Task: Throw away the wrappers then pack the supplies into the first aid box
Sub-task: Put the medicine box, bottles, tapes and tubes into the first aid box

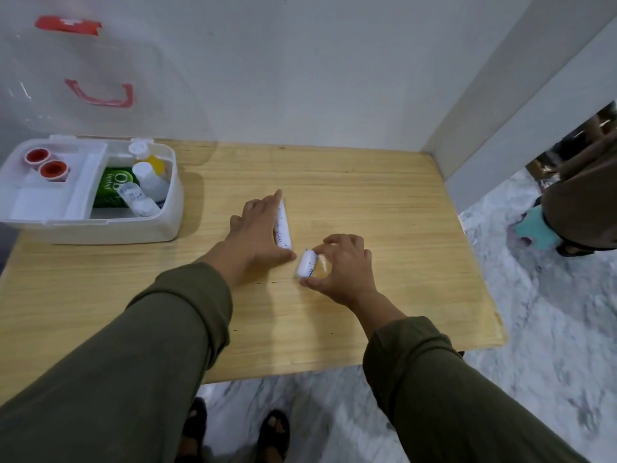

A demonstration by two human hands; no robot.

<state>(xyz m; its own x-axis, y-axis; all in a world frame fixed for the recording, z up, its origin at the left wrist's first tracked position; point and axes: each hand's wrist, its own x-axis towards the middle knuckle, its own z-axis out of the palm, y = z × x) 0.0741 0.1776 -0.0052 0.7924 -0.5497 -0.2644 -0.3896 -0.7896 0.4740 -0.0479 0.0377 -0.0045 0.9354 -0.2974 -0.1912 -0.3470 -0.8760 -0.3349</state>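
The box (pixel 100 225) stands open at the table's (pixel 384 202) far left corner, its clear lid (pixel 100 88) raised against the wall; tape rolls (pixel 46 163), a green pack (pixel 115 190) and small bottles (pixel 150 182) are already held in it. Two wrapped rolls are left on the wood. The long roll (pixel 283 227) lies with its axis running away from the body, and the left hand (pixel 257 232) is laid flat beside it, fingers spread, touching its left side but not closed on it. The short roll (pixel 307 264) lies just right of it and is pinched between the thumb and fingers of the right hand (pixel 344 269). The box is seen left of both hands, nearer the left one, so a leftward carry is judged likely. The tabletop is otherwise bare pale wood, with grey walls behind and marbled floor (pixel 551 312) to the right.
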